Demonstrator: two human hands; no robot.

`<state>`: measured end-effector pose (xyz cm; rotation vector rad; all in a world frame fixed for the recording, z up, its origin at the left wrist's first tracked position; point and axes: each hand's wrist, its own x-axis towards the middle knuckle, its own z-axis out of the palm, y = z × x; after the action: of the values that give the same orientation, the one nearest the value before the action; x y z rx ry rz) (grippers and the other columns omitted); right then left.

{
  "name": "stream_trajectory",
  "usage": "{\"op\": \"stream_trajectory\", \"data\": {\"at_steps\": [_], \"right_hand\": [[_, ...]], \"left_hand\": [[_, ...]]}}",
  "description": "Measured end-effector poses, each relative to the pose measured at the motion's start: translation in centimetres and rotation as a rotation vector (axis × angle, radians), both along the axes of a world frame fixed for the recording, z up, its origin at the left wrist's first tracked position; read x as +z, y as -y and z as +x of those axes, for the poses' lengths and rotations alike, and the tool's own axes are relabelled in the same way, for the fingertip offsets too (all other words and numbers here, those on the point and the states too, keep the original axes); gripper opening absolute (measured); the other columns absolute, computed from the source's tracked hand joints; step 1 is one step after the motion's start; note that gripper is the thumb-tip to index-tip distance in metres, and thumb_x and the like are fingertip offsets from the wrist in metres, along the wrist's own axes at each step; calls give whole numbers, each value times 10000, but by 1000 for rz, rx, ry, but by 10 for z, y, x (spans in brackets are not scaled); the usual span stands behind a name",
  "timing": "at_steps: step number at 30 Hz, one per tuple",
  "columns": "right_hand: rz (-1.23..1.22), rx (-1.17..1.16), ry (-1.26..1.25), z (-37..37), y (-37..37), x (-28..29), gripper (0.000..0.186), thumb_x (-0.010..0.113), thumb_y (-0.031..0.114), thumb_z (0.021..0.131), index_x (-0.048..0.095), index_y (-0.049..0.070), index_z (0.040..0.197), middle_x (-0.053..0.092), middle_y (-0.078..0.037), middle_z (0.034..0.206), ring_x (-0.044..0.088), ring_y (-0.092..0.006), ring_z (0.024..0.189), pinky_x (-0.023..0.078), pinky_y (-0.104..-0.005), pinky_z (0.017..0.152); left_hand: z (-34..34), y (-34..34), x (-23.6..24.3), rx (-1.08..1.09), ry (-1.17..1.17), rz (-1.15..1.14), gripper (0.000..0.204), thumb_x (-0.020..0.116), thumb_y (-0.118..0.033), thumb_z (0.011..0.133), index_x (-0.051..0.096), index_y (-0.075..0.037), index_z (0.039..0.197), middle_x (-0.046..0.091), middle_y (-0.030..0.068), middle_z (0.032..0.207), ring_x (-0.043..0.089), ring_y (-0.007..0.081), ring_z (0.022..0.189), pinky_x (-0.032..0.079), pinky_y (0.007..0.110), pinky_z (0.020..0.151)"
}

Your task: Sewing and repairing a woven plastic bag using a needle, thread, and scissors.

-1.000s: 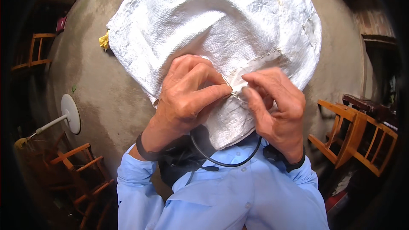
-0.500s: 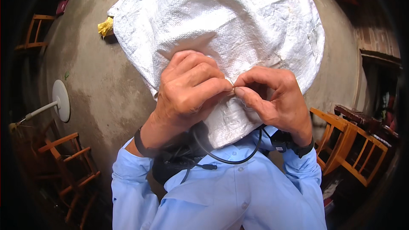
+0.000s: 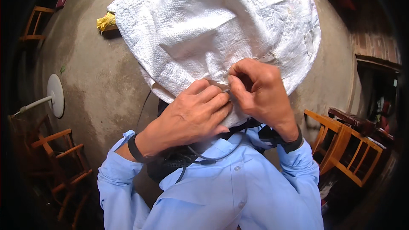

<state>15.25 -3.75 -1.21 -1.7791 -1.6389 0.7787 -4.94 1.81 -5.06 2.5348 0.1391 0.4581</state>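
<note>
Grey-brown concrete floor (image 3: 91, 89), stained darker in patches, runs around the work. Wooden chair (image 3: 336, 147) off to the right, dim wooden frame (image 3: 70, 149) off to the left, and near that a white disc (image 3: 56, 96) on a pale pole, purpose unclear to me.

From my remote post I have one view, straight down. White woven sack (image 3: 191, 30) spreads out ahead of the wearer, its near end reaching back under the hands toward the blue shirt (image 3: 204, 191).

Left hand (image 3: 187, 113): laid over the sack's near part, fingers bent and side by side, thumb standing off below them. I cannot tell whether it grips cloth underneath or only presses. Right hand (image 3: 262, 89): thumb and forefinger tips brought together at a small fold, just beyond the left fingertips. What lies between them is too fine to make out.

Step in hand, by my reading: close fingertip work at that fold, left steadying, right doing the delicate part. Next move would call for firm, flat cloth and a precise pinch.

Containers: the sack is the only one I can be sure of. I see no open mouth, and any contents are hidden. Yellow crumpled bundle (image 3: 105, 22) sits by its far left edge; I cannot tell whether it holds anything. Black cable (image 3: 221, 155) loops across the shirt front.
</note>
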Motion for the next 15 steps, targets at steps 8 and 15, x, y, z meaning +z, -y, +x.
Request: {"op": "stream_trajectory", "data": {"at_steps": [8,15], "right_hand": [[269,-39,72,-13,-1,-26,90,695,-50,829,650,-14,897,621,-137,753,632,-278,636,484,-368,584],[177,-211,-107,-11,-6,-20,63,704,-8,880,646,0,901,661,-103,761,640,-191,606,487,-323,560]], "left_hand": [[-1,-7,-8,-72,-82,-21,444,737,-424,838,716,-38,1055,617,79,1069,586,257,1071,459,428,975],[-2,-3,-3,-11,-14,19,491,779,-377,745,711,-15,1070,621,72,1069,600,250,1064,460,449,977]]}}
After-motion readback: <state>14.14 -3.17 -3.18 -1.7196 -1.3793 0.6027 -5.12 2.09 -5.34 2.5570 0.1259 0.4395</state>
